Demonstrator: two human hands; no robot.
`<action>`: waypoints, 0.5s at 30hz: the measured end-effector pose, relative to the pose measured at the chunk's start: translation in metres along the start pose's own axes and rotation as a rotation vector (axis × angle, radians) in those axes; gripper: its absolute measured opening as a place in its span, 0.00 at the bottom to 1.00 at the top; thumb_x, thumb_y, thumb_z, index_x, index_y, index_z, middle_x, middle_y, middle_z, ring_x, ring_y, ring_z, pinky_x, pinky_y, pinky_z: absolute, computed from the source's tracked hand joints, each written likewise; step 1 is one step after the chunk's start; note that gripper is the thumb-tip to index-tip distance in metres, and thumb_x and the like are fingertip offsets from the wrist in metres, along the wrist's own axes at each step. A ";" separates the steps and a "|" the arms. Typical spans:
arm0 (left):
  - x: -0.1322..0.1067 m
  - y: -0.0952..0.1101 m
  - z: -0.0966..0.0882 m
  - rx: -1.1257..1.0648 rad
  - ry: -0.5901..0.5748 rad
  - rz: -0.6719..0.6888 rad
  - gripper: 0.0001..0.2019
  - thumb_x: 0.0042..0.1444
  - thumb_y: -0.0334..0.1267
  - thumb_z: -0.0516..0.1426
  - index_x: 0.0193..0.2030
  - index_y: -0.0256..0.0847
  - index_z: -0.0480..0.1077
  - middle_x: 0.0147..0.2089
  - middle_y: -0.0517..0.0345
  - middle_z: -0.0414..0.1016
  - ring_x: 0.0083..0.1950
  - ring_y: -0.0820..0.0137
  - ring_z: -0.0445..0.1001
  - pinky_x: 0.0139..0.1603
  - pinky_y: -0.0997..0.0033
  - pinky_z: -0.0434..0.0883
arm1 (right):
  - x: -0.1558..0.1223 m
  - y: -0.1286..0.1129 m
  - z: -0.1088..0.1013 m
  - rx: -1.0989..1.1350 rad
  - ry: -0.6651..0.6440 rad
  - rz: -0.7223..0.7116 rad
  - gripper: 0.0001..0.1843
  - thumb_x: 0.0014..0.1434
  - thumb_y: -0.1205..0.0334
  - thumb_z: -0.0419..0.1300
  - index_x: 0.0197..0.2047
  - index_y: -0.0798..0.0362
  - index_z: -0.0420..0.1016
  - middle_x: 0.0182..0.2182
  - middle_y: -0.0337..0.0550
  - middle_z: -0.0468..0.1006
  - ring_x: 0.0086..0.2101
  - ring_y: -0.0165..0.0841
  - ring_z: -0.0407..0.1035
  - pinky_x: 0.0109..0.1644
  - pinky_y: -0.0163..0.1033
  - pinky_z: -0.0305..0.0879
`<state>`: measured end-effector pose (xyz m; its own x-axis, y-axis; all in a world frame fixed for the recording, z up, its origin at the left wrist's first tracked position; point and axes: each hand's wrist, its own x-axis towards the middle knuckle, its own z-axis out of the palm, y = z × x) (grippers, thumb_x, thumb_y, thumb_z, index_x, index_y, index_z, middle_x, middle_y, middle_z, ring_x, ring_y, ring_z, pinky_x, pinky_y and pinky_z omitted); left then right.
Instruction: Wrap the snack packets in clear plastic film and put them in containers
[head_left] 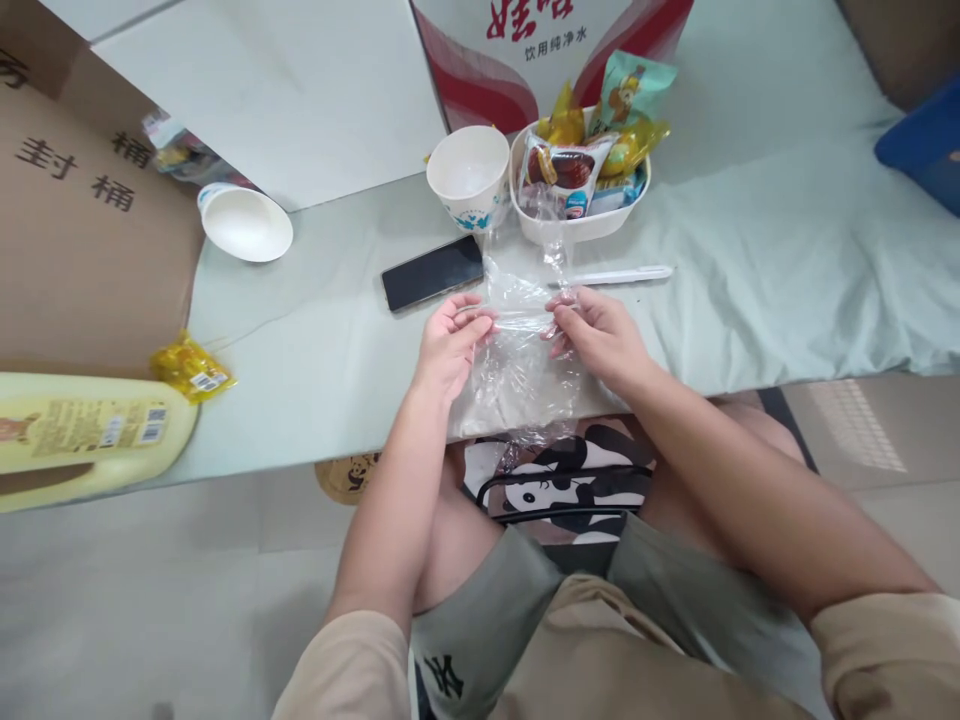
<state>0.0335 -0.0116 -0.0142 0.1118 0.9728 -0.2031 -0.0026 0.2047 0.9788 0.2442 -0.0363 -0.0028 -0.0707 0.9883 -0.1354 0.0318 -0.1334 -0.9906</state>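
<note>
A crinkled sheet of clear plastic film stretches between my two hands and hangs over the table's front edge. My left hand pinches its left side between thumb and fingers. On the other side, my right hand grips the film with thumb and fingertips. Beyond my left hand lies a dark phone, screen up. A slim white pen-like stick rests just past my right hand. Behind the film stand a white paper bowl and a white tub filled with wrapped snacks.
A white bowl lies tilted near the cardboard box at left. A yellow snack packet sits by a pale yellow jug. A red-and-white carton stands at the back, and a blue object at far right.
</note>
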 end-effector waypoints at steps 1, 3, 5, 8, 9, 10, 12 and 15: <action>0.001 0.000 0.000 -0.011 0.022 0.013 0.22 0.51 0.44 0.67 0.51 0.45 0.67 0.48 0.52 0.83 0.42 0.68 0.84 0.43 0.69 0.81 | -0.002 0.000 -0.002 -0.006 0.001 -0.014 0.16 0.62 0.45 0.62 0.40 0.48 0.70 0.28 0.37 0.77 0.22 0.29 0.69 0.26 0.37 0.68; 0.001 0.004 0.000 -0.032 -0.020 -0.017 0.22 0.54 0.47 0.64 0.53 0.45 0.68 0.49 0.52 0.83 0.44 0.67 0.84 0.42 0.68 0.81 | -0.005 -0.001 -0.004 -0.024 -0.007 -0.060 0.16 0.63 0.44 0.61 0.41 0.49 0.71 0.29 0.38 0.77 0.22 0.28 0.69 0.27 0.37 0.69; -0.003 0.011 0.003 -0.038 -0.122 -0.128 0.21 0.56 0.50 0.62 0.53 0.43 0.71 0.46 0.50 0.84 0.41 0.65 0.85 0.37 0.67 0.80 | -0.007 -0.002 -0.006 -0.040 -0.034 -0.111 0.17 0.65 0.43 0.60 0.42 0.49 0.71 0.29 0.38 0.77 0.22 0.27 0.69 0.29 0.37 0.71; -0.010 0.020 0.007 -0.020 -0.219 -0.278 0.17 0.55 0.45 0.62 0.48 0.40 0.75 0.32 0.53 0.83 0.27 0.68 0.80 0.23 0.72 0.72 | -0.008 -0.003 -0.006 -0.033 -0.094 -0.154 0.16 0.66 0.45 0.58 0.44 0.49 0.72 0.30 0.37 0.78 0.22 0.27 0.70 0.29 0.37 0.71; -0.011 0.022 0.007 -0.012 -0.218 -0.284 0.15 0.54 0.42 0.62 0.47 0.40 0.76 0.28 0.56 0.81 0.23 0.70 0.78 0.21 0.74 0.69 | -0.008 -0.002 -0.006 -0.026 -0.114 -0.157 0.15 0.67 0.46 0.58 0.46 0.49 0.73 0.29 0.36 0.78 0.22 0.27 0.70 0.28 0.36 0.71; -0.012 0.023 0.007 -0.001 -0.204 -0.267 0.14 0.54 0.40 0.62 0.47 0.41 0.75 0.25 0.59 0.79 0.21 0.71 0.76 0.19 0.76 0.67 | -0.007 -0.002 -0.006 -0.022 -0.131 -0.154 0.14 0.67 0.49 0.59 0.47 0.49 0.74 0.29 0.36 0.78 0.22 0.27 0.71 0.28 0.36 0.71; -0.013 0.024 0.004 0.018 -0.162 -0.212 0.13 0.56 0.39 0.62 0.49 0.43 0.74 0.23 0.63 0.77 0.20 0.72 0.76 0.18 0.78 0.65 | -0.006 0.002 -0.007 -0.021 -0.146 -0.150 0.13 0.67 0.54 0.59 0.52 0.48 0.75 0.30 0.37 0.79 0.22 0.28 0.72 0.27 0.36 0.71; -0.013 0.022 -0.001 -0.005 -0.127 -0.161 0.12 0.57 0.39 0.62 0.48 0.46 0.72 0.24 0.64 0.78 0.20 0.71 0.77 0.18 0.79 0.65 | -0.004 0.007 -0.008 -0.021 -0.101 -0.197 0.13 0.66 0.59 0.60 0.53 0.45 0.78 0.45 0.42 0.82 0.23 0.26 0.72 0.29 0.38 0.73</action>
<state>0.0305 -0.0198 0.0104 0.2357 0.9061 -0.3514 0.0207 0.3568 0.9339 0.2525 -0.0405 -0.0095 -0.1773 0.9824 0.0586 0.0281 0.0646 -0.9975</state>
